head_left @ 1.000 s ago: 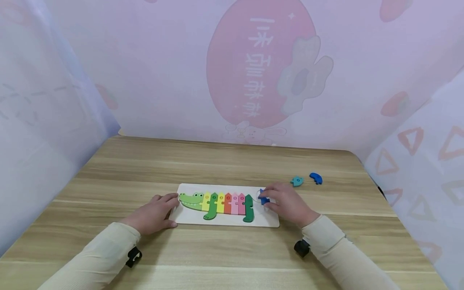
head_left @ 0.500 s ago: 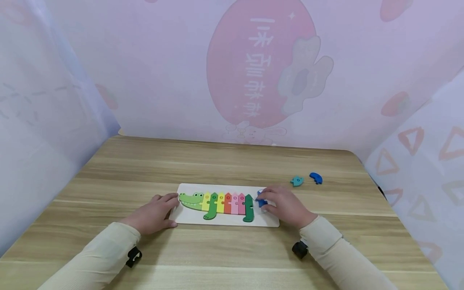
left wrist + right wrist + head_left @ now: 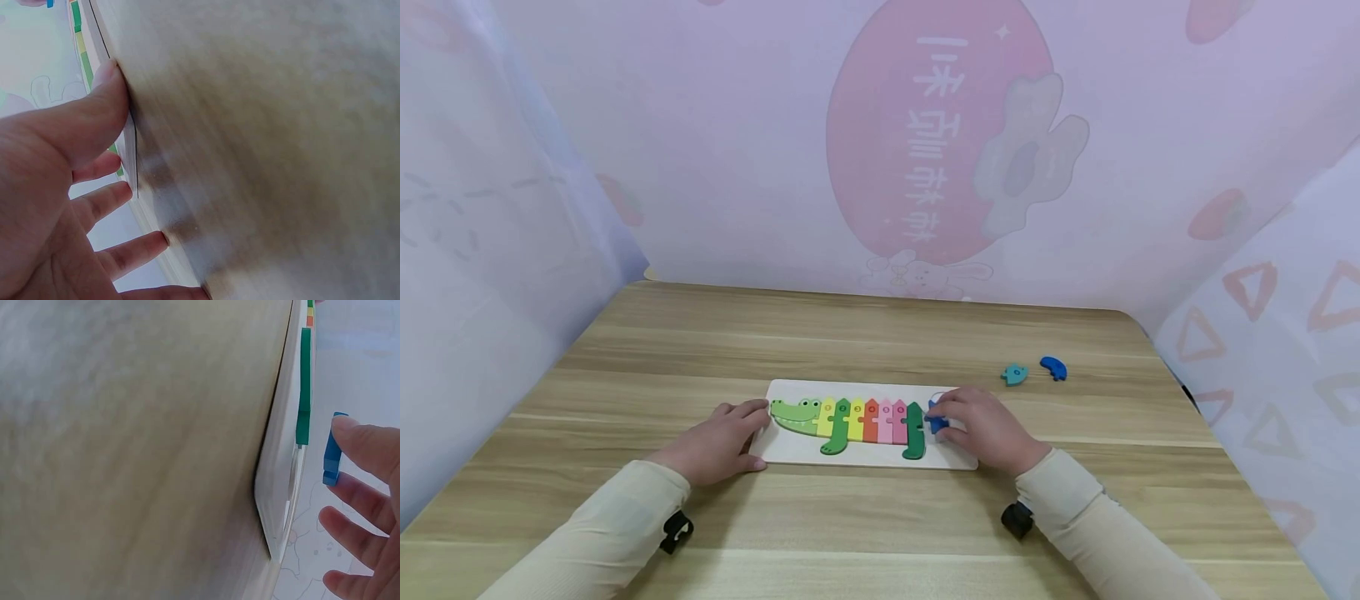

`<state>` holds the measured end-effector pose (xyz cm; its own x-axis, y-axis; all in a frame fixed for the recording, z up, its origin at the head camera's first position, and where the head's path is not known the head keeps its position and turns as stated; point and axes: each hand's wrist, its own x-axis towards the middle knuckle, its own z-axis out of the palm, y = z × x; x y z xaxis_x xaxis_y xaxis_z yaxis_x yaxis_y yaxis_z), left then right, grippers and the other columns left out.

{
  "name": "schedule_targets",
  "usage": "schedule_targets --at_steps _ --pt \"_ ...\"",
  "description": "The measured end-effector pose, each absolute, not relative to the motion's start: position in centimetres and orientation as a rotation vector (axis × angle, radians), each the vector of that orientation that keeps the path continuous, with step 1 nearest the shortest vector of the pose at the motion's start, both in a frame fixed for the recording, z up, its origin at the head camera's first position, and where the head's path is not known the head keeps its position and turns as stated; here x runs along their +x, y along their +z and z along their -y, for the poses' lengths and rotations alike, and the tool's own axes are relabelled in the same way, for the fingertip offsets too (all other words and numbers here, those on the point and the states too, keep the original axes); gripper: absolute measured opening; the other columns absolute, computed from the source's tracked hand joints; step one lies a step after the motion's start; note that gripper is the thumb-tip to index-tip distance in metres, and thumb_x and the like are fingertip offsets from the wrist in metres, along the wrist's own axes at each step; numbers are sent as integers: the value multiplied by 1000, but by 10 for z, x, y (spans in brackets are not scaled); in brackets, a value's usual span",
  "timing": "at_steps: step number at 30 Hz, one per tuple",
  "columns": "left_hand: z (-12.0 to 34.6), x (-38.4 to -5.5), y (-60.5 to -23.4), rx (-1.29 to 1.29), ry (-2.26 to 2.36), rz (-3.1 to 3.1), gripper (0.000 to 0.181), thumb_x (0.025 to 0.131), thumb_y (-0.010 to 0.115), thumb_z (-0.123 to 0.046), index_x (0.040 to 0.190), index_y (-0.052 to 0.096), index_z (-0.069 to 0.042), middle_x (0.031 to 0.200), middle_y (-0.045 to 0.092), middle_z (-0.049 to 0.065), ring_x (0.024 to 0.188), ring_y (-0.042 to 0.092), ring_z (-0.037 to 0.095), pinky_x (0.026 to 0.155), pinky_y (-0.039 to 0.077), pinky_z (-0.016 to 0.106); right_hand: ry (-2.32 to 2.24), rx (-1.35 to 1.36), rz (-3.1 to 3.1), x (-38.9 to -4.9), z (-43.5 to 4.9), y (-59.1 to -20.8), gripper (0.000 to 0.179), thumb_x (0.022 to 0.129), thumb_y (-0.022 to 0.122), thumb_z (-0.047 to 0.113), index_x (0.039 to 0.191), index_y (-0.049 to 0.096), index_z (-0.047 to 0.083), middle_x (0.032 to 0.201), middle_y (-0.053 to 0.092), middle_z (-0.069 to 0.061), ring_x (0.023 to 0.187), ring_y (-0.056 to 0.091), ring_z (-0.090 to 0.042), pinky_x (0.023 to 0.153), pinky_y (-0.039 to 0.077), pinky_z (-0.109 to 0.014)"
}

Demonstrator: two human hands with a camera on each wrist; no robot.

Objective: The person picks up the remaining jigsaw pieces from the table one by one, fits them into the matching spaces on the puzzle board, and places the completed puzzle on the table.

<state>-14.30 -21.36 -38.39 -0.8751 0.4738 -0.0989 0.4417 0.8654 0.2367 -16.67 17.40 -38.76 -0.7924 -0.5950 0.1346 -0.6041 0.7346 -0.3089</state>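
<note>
Soft light fills the head view. The left wrist view is dimmer, its blurred worktop (image 3: 281, 106) shadowed beside the fingers (image 3: 134, 253).

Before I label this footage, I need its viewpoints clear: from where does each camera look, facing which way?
Head: on the head, facing forward and down at the table and board; the left hand, right hand and both sleeves show.
Left wrist: on that wrist, facing the table and the board's edge; the left hand shows.
Right wrist: on that wrist, facing the table and the board's right end; the right hand shows, pinching a blue piece.
Shared: head and right wrist both show the board and blue piece.
</note>
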Motion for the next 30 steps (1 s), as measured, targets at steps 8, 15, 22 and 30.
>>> schedule_targets --at_steps 8,15,22,30 --pt "213 -143 -384 725 306 -2895 41 83 76 -28 114 57 -8 141 44 23 117 47 45 91 47 55 502 1020 2898 -167 -174 -391 29 86 74 19 114 71 14 117 66 -6 113 58 -25 100 43 -49" --pt "213 -144 -384 723 301 -2891 41 84 75 -29 114 57 -9 142 44 23 117 47 45 91 48 54 500 1009 2904 -168 -173 -392 29 86 75 19 114 71 15 116 66 -4 112 58 -24 100 44 -47" --pt "214 -144 -384 711 306 -2884 41 84 75 -30 114 56 -9 142 44 22 118 46 45 91 47 54 503 1010 2901 -168 -171 -393 30 85 75 19 114 71 16 114 67 -3 111 59 -23 100 45 -46" --pt "214 -145 -384 713 298 -2881 43 84 75 -30 116 57 -9 142 43 22 118 46 45 92 47 54 500 1028 2917 -168 -168 -392 27 86 74 18 113 71 14 114 67 -5 111 59 -25 100 45 -47"
